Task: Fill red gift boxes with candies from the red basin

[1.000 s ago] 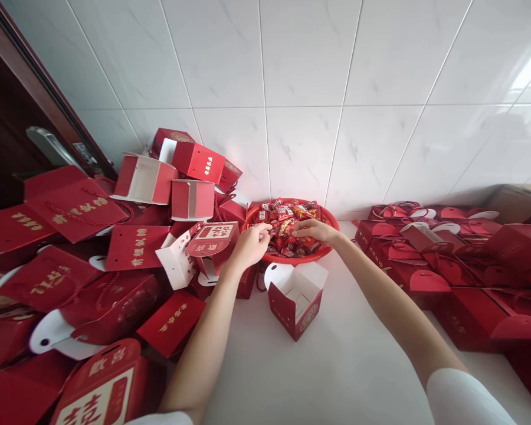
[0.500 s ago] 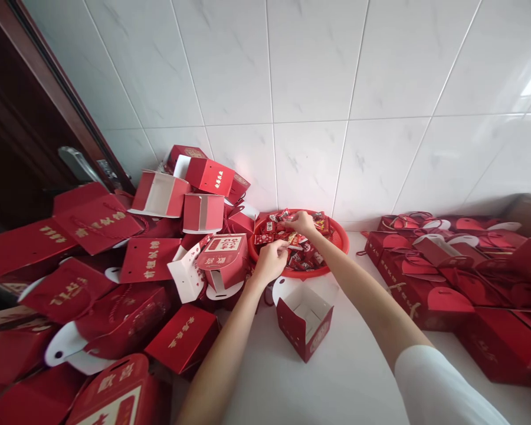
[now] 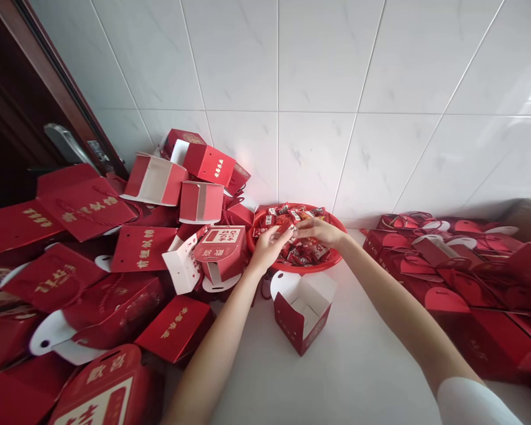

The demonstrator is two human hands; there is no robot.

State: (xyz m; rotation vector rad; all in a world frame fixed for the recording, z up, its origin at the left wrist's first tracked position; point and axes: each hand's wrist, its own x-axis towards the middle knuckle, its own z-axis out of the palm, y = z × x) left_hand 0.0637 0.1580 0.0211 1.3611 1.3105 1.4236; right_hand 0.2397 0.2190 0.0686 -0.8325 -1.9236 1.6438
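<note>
Over a red plastic basket (image 3: pixel 336 260) heaped with small wrapped candies (image 3: pixel 307 255), my two hands meet. My left hand (image 3: pixel 269 249) is closed round red wrapped candies (image 3: pixel 285 228), which show above its fingers. From the other side, my right hand (image 3: pixel 321 231) reaches in, its fingertips pinched together at the same candies; how many pieces are held is hidden. Nearer to me, an open red box (image 3: pixel 288 321) with a white inside stands upright on the white surface (image 3: pixel 336 366). I see no candy inside it.
Red gift boxes (image 3: pixel 174 328) lie piled on the left, some open and tilted. Rows of closed red boxes (image 3: pixel 451 313) with cord handles stand on the right. Behind is a tiled wall (image 3: pixel 314 153); a dark door with a metal handle (image 3: pixel 66 141) is at far left.
My hands have come together over the basket, the right moving down toward the left. Red candies now show between them. The view has shifted slightly.
</note>
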